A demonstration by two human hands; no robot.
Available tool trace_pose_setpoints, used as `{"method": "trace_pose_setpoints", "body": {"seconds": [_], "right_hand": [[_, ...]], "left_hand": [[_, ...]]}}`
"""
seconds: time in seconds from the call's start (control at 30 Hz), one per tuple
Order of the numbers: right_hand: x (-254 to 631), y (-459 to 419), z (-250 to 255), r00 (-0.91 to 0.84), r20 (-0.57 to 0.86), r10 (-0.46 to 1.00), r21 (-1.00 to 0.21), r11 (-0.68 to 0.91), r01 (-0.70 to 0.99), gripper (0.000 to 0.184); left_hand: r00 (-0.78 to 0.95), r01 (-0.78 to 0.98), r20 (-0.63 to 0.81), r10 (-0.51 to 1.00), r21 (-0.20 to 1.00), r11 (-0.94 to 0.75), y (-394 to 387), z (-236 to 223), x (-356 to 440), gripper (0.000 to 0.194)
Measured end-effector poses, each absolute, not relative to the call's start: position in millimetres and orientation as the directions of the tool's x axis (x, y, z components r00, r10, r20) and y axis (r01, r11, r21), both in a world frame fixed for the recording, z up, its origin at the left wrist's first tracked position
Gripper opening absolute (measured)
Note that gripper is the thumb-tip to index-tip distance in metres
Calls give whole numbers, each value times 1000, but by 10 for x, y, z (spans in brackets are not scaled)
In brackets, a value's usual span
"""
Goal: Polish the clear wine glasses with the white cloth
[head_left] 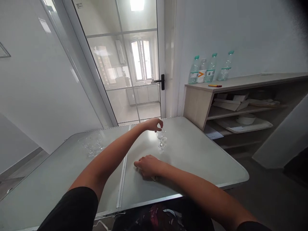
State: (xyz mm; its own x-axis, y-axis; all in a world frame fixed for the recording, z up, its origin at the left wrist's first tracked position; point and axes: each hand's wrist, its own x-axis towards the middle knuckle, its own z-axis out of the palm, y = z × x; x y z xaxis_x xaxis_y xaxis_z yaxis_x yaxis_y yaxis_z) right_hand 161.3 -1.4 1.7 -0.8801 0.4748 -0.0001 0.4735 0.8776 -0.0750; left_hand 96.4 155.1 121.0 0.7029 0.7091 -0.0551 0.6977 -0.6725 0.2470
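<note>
My left hand (154, 124) reaches across the table with its fingers pinched at the rim of a small clear stemmed glass (160, 141). That glass stands upright, its foot on the tabletop. Just behind it, partly hidden, is a second stemmed glass (164, 136). Nearer to me, my right hand (148, 166) is low over the table with its fingers curled under. A small pale edge shows below the palm, but the hand covers whatever it belongs to.
Several clear glasses (92, 146) stand grouped on the left of the pale table (192, 154). A metal strip (122, 175) divides the tabletop. Along the right side, a wooden shelf unit (197, 99) carries several plastic bottles (210, 72) and a red-yellow object (215, 85). A glazed door (134, 64) is behind.
</note>
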Motion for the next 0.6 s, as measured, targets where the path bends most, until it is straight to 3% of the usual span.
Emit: {"method": "trace_pose_setpoints", "body": {"seconds": [0.17, 0.33, 0.6], "right_hand": [[1628, -23, 36, -882, 4, 471, -72, 880, 469, 34], [1647, -34, 46, -882, 12, 471, -68, 880, 469, 27], [1639, -22, 39, -878, 4, 479, -110, 873, 475, 28]], "left_hand": [[692, 718, -75, 718, 179, -673, 1577, 1163, 1076, 16], [613, 786, 27, 790, 83, -613, 1391, 1172, 975, 15], [365, 929, 178, 914, -8, -370, 699, 1261, -213, 24]]}}
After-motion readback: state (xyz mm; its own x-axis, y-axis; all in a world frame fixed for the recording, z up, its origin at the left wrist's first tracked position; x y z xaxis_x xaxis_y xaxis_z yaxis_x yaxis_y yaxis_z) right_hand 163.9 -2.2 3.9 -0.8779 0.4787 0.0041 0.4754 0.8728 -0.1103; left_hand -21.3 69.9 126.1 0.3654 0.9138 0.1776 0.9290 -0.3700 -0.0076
